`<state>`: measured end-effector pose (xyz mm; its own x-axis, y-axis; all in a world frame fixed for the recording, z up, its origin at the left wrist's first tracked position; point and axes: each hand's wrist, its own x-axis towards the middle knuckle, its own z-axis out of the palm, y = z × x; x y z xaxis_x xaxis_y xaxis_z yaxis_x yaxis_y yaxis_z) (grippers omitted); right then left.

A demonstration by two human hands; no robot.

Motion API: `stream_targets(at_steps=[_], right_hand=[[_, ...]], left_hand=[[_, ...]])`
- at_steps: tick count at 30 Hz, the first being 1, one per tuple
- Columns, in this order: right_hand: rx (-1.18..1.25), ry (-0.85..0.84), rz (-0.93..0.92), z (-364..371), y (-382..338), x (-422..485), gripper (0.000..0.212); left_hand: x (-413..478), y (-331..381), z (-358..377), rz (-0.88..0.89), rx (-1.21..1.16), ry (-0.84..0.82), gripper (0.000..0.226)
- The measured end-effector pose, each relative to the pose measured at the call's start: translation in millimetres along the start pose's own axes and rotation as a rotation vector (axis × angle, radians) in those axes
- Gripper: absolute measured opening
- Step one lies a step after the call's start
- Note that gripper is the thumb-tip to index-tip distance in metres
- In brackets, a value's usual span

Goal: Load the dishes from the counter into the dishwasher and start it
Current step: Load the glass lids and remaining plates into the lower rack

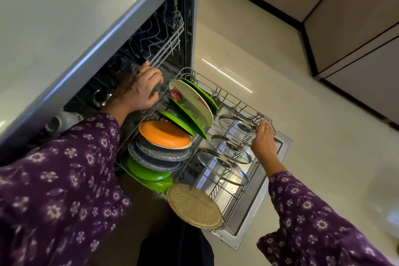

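2 hands at the rack (241,106): left hand (140,90) grips wire, right hand (264,138) rests flat on rim.

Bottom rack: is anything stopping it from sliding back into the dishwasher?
Only the left hand, which reaches into the dishwasher opening over the back end of the rack. Nothing else visible is in its way.
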<state>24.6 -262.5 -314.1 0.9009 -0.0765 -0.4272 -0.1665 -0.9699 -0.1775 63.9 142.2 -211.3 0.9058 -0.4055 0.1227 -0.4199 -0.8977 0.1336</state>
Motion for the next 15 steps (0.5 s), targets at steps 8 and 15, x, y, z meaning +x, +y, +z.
stream_targets(at_steps=[8,15], right_hand=[[0.005,-0.036,-0.120,-49,-37,-81,0.075],[0.026,-0.059,-0.360,-87,-71,-200,0.046]], left_hand=[[-22,32,-30,-0.176,-0.014,-0.077,0.033],[-176,130,-93,-0.447,-0.168,0.031,0.037]])
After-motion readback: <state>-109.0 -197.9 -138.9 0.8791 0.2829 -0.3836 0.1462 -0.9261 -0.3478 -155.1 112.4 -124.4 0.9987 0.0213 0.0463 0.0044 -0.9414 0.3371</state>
